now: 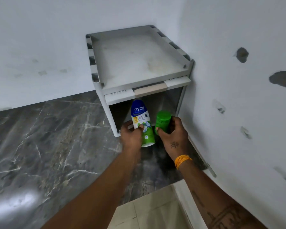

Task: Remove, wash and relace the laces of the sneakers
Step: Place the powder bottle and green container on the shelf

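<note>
Two arms reach out low in front of me. My left hand (132, 136) grips a Nycil bottle (141, 123). My right hand (171, 130) wraps round a green jar (162, 120). Both sit before the grey shelf (139, 63). I see no sneakers here.

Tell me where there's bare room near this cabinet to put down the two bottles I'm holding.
The grey cabinet's top tray is bare inside its raised rim. The marble floor left of the cabinet is bare too. It is crowded at the open compartment below, where the left hand holds the Nycil powder bottle and the right hand the green bottle.
</note>
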`<state>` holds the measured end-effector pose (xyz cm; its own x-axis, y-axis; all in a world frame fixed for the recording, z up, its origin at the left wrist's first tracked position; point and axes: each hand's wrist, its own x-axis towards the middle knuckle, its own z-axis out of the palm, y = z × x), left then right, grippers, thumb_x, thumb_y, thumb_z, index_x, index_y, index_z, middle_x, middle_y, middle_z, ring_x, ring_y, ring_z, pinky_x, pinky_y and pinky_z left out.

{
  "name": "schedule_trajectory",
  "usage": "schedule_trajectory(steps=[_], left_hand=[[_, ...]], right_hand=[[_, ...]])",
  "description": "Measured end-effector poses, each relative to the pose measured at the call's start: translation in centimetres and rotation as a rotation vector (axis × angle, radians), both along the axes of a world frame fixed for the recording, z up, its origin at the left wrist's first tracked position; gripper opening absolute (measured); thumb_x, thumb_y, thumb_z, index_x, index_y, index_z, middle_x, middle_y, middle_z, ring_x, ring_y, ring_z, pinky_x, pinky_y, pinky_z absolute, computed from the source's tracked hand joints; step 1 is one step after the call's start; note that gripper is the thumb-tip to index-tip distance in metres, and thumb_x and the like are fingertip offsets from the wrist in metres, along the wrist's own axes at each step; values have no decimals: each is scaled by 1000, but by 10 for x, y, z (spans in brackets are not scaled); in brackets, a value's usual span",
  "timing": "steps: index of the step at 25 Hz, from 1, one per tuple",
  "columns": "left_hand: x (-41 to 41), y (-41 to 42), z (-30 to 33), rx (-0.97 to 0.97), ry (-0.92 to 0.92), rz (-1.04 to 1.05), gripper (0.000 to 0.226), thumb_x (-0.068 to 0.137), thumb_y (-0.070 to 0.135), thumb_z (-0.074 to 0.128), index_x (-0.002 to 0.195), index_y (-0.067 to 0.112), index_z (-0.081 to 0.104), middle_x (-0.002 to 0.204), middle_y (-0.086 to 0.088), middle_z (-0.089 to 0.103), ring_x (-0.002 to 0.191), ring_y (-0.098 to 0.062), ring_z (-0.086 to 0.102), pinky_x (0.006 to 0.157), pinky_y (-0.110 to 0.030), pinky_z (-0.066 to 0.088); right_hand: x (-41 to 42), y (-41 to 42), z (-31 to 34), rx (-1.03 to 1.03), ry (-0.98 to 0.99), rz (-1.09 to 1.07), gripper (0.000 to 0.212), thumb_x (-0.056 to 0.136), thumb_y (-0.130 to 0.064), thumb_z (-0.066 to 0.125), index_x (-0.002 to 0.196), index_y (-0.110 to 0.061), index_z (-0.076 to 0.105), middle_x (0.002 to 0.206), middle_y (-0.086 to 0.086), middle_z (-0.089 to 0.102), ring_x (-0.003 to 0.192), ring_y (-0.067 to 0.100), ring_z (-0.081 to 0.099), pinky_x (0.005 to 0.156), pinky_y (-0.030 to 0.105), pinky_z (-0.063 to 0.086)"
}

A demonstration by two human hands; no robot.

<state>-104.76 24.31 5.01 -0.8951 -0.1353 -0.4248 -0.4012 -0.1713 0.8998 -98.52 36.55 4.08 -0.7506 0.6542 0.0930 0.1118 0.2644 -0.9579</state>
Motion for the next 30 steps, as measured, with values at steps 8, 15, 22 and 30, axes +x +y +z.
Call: schedule_trajectory(steps=[8,15,22,30], left_hand=[[-56,16,-13,-424,144,47,47,86,24,84,126,10,63,123,-9,71,111,-27,69,86,-29,52],[-15,11,-29,-995,589,-193,42,93,11,64,135,7,64,138,-14,62,127,-33,55,105,-46,51],[-20,8,-38,-1340,856,-522,55,72,4,81,125,1,69,131,-20,67,124,-39,62,102,-44,52],[-58,7,-37,-1404,777,-599,68,72,-6,77,137,10,63,138,-17,61,117,-40,64,90,-47,60]], right_hand=[[-63,25,-35,166,16,13,49,72,-36,84,117,-31,65,99,-12,71,90,8,67,78,37,58],[-72,32,-48,217,53,52,51,74,-30,85,121,-26,64,105,-6,70,98,14,66,81,36,58],[-85,41,-50,277,55,59,49,77,-35,84,122,-23,68,105,-4,75,95,16,70,80,33,58],[-131,50,-60,309,28,79,53,80,-43,78,125,-17,69,118,2,74,110,23,69,91,35,56]])
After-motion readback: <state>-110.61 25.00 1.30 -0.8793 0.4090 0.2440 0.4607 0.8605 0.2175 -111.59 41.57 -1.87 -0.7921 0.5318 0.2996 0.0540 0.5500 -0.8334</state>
